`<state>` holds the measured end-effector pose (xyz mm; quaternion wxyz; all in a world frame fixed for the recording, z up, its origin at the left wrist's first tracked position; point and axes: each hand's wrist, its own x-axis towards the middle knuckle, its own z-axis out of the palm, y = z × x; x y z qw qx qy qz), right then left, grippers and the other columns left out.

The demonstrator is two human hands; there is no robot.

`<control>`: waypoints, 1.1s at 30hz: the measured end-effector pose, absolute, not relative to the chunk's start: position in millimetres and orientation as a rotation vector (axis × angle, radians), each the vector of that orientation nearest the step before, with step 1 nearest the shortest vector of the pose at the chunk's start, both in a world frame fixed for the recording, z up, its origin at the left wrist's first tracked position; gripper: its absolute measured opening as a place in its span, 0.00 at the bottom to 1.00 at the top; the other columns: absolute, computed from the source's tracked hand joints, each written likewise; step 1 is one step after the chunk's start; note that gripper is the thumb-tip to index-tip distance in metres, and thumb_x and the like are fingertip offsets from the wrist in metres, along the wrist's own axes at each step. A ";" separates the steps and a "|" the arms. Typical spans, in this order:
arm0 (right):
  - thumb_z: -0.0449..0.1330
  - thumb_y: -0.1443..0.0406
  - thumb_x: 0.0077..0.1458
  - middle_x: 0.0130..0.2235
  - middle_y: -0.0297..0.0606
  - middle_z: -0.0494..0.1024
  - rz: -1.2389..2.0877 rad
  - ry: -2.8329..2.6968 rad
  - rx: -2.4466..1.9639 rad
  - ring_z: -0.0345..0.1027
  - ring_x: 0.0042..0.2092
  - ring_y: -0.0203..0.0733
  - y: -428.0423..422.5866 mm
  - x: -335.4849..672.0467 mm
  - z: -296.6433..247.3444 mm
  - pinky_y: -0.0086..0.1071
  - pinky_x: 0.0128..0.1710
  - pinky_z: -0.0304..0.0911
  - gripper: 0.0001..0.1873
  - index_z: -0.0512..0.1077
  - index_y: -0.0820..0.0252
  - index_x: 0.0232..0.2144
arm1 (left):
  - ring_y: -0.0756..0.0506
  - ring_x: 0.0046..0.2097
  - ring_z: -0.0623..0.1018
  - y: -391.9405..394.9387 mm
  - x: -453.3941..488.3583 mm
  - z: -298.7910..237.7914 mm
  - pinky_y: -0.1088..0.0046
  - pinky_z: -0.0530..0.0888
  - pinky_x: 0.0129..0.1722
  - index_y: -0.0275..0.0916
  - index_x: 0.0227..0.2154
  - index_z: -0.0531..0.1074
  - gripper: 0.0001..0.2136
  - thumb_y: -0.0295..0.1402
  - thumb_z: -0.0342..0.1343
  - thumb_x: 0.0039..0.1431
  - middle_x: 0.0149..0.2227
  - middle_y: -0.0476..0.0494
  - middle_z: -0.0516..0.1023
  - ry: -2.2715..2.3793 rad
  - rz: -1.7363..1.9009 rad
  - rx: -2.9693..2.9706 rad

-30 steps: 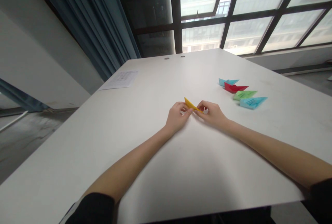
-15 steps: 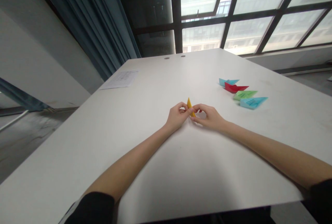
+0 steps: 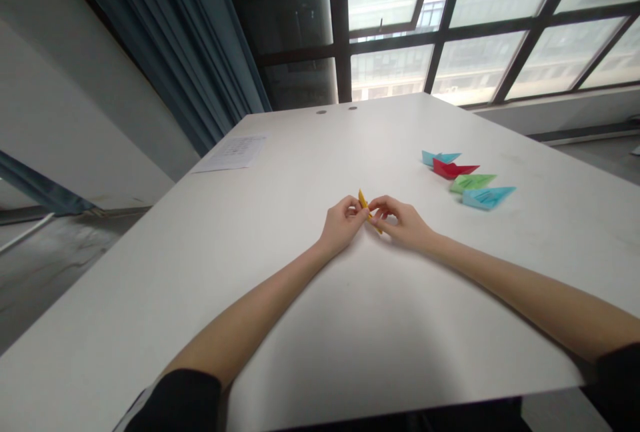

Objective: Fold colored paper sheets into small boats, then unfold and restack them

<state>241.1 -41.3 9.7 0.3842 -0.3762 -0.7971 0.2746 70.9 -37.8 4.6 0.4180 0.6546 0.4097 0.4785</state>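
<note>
Both my hands meet at the middle of the white table (image 3: 300, 299), pinching a small folded yellow paper piece (image 3: 363, 202). My left hand (image 3: 343, 224) grips its left side with curled fingers. My right hand (image 3: 403, 222) pinches its right side with thumb and fingertips. Most of the yellow paper is hidden between my fingers; only a narrow tip sticks up.
Several folded paper boats lie in a row to the right: a teal boat (image 3: 440, 157), a red boat (image 3: 453, 169), a green boat (image 3: 471, 183) and a light blue boat (image 3: 486, 197). A printed sheet (image 3: 233, 152) rests at the table's far left edge. Windows and a blue curtain stand behind.
The yellow paper was a long flat shape held between both hands; it has been folded up narrower, and my hands have closed in together around it.
</note>
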 end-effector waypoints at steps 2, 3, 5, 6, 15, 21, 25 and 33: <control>0.55 0.58 0.51 0.40 0.39 0.74 0.721 -2.023 -0.953 0.68 0.32 0.36 -41.2 240.9 9.1 0.32 0.35 0.64 0.14 0.65 0.58 0.39 | 0.52 0.30 0.73 -39.2 70.6 6.3 0.77 0.70 0.29 0.37 0.24 0.59 0.09 0.35 0.53 0.51 0.27 0.51 0.69 1.035 1.198 1.686; 0.55 0.58 0.51 0.40 0.39 0.74 0.724 -2.017 -0.945 0.68 0.33 0.36 -41.4 240.8 9.2 0.32 0.35 0.64 0.15 0.65 0.58 0.40 | 0.52 0.30 0.73 -40.2 70.5 7.4 0.77 0.70 0.29 0.37 0.24 0.59 0.09 0.35 0.52 0.51 0.27 0.52 0.68 1.039 1.199 1.714; 0.55 0.58 0.51 0.39 0.39 0.75 0.705 -2.016 -0.937 0.69 0.34 0.37 -42.2 240.3 10.0 0.32 0.36 0.64 0.15 0.65 0.58 0.40 | 0.52 0.31 0.73 -42.4 70.7 9.7 0.77 0.70 0.30 0.38 0.25 0.59 0.07 0.34 0.51 0.52 0.28 0.52 0.68 1.048 1.195 1.779; 0.55 0.59 0.51 0.39 0.39 0.75 0.679 -2.018 -0.941 0.69 0.36 0.37 -42.7 240.0 10.6 0.32 0.36 0.63 0.14 0.65 0.58 0.40 | 0.52 0.31 0.73 -43.4 70.8 10.7 0.77 0.70 0.30 0.38 0.26 0.59 0.07 0.33 0.51 0.52 0.28 0.52 0.68 1.052 1.192 1.810; 0.55 0.61 0.51 0.34 0.37 0.78 0.614 -2.007 -1.030 0.69 0.31 0.36 -43.8 239.5 11.5 0.31 0.34 0.62 0.12 0.65 0.57 0.39 | 0.50 0.34 0.74 -45.6 72.9 11.5 0.76 0.71 0.31 0.39 0.28 0.57 0.06 0.32 0.50 0.53 0.31 0.50 0.69 1.076 1.210 1.858; 0.52 0.68 0.49 0.32 0.36 0.78 0.697 -1.886 -1.100 0.69 0.29 0.35 -43.5 239.8 11.9 0.30 0.31 0.63 0.15 0.63 0.57 0.42 | 0.51 0.35 0.73 -46.6 73.4 9.6 0.76 0.71 0.32 0.39 0.31 0.58 0.05 0.28 0.48 0.51 0.31 0.51 0.67 1.072 1.209 1.890; 0.52 0.68 0.48 0.31 0.35 0.77 0.823 -1.797 -1.071 0.68 0.29 0.36 -38.6 240.2 8.3 0.31 0.31 0.64 0.15 0.65 0.58 0.40 | 0.49 0.40 0.73 -46.1 71.7 7.0 0.74 0.72 0.33 0.40 0.37 0.59 0.08 0.26 0.45 0.53 0.38 0.47 0.68 1.011 1.178 1.903; 0.57 0.64 0.43 0.31 0.35 0.76 1.285 -1.346 -0.942 0.70 0.33 0.38 -25.9 241.5 2.9 0.33 0.33 0.66 0.10 0.69 0.58 0.32 | 0.44 0.53 0.65 -41.8 69.6 5.4 0.70 0.72 0.40 0.40 0.41 0.66 0.10 0.32 0.46 0.57 0.50 0.38 0.64 0.992 1.257 1.971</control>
